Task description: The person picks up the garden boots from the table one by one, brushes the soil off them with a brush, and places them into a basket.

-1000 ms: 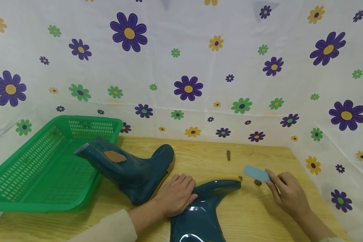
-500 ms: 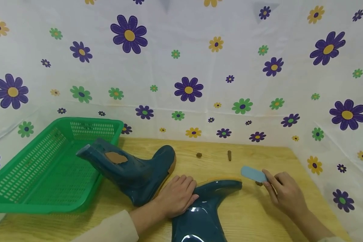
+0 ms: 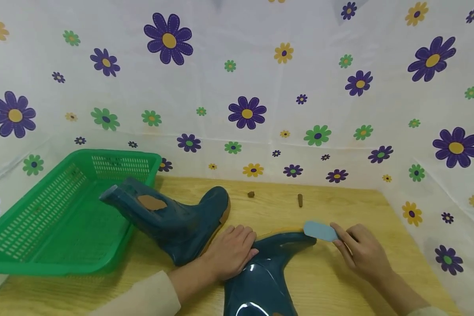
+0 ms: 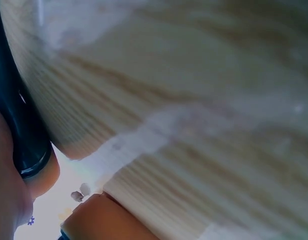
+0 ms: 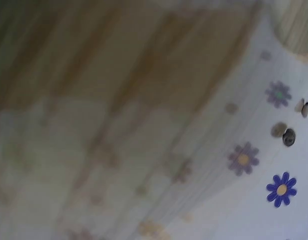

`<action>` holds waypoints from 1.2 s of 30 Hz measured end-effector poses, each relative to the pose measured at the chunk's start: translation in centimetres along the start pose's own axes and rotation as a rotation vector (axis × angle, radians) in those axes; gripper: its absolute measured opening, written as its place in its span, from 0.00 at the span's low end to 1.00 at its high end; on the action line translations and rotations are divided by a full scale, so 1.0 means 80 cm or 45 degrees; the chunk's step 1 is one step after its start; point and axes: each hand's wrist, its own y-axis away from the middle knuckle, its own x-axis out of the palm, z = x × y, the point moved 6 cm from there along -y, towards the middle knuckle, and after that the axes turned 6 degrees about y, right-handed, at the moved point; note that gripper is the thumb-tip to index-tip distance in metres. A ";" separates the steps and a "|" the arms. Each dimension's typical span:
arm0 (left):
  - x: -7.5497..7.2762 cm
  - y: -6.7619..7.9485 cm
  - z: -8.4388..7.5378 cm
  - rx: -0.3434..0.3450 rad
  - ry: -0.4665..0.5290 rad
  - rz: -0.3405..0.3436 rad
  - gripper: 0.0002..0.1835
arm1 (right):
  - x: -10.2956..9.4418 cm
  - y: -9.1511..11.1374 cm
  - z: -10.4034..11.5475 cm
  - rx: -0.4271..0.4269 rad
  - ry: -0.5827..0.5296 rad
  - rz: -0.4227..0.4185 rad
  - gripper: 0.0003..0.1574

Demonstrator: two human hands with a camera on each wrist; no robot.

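In the head view, the left hand [image 3: 233, 252] grips the glossy boot [image 3: 260, 285], fingers bent over its heel end, seemingly a firm hold on slick, bendy rubber. The right hand [image 3: 361, 252] pinches a pale blue scraper [image 3: 320, 231], probably light and stiff; left of those fingertips it overlaps the toe, contact unclear. Left wrist view: blurred wooden table [image 4: 159, 75] beside the fingers. Right wrist view: fingers unseen; flowered cloth [image 5: 281, 190] beyond the wood.

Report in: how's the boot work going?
Left hand gripping near boot. Right hand pinching blue tool at boot's toe. Other boot close by; brown bits beyond, seemingly not blocking.
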 end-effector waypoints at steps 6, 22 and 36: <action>-0.013 -0.005 -0.006 0.083 -0.061 -0.133 0.11 | 0.002 -0.009 0.017 -0.029 -0.066 -0.017 0.31; -0.013 -0.043 0.037 -0.030 -0.159 -0.176 0.14 | 0.021 -0.030 0.062 -0.146 -0.215 0.016 0.29; -0.029 0.002 -0.014 0.090 0.059 0.010 0.22 | 0.025 -0.030 0.091 -0.241 -0.282 0.138 0.28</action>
